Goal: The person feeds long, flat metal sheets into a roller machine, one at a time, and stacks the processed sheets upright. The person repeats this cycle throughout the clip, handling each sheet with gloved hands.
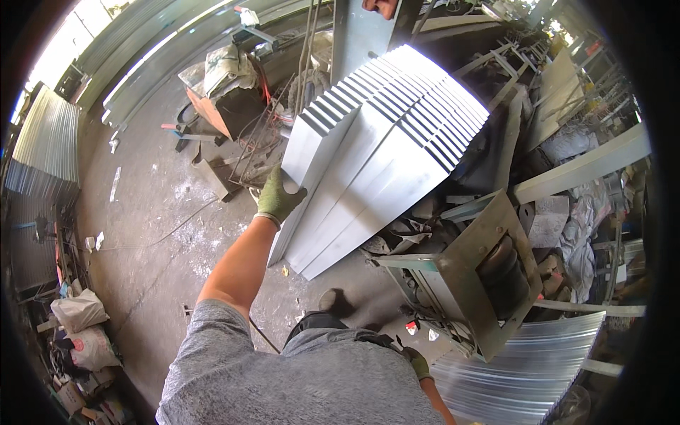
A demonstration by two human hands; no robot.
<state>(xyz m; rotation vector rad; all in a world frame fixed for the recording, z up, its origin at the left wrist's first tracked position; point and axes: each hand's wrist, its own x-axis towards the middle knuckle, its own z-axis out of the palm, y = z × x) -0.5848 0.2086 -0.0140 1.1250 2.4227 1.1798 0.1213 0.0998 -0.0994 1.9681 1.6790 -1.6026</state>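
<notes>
A tall stack of silvery metal profiles (382,159) stands ahead of me, with rows of dark gaps showing between the pieces along its far end. My left hand (280,198), in a green glove, lies against the stack's left side. Its fingers stretch along the metal and the thumb is spread out over the near face. My right hand (416,363), gloved too, hangs low beside my right hip. Part of it is hidden by my body, and its fingers cannot be made out well.
A worn metal frame with a dark roller (499,276) stands right of the stack. Curved shiny sheets (524,368) lie below it. Further stacked profiles (49,142) and white sacks (88,340) line the left. A cluttered box (223,92) and cables lie beyond my left hand.
</notes>
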